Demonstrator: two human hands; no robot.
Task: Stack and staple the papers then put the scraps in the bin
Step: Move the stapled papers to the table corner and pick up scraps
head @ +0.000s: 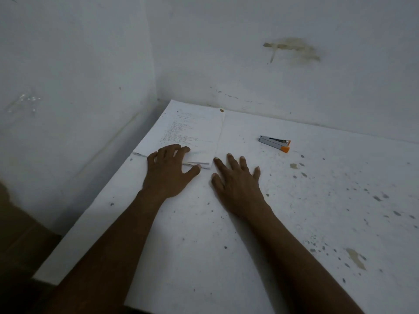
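A stack of white printed papers lies at the far left corner of the white table. My left hand rests on the stack's near edge, fingers spread and curled on the sheets, thumb by the loose lower edges. My right hand lies flat on the table just right of the stack, fingers apart, index fingertip near the papers' right corner. A grey stapler with an orange tip lies on the table to the right, apart from both hands. No bin is in view.
White walls meet in a corner right behind the papers. The table surface is speckled with dark spots and a brown stain. A brown floor shows past the table's left edge.
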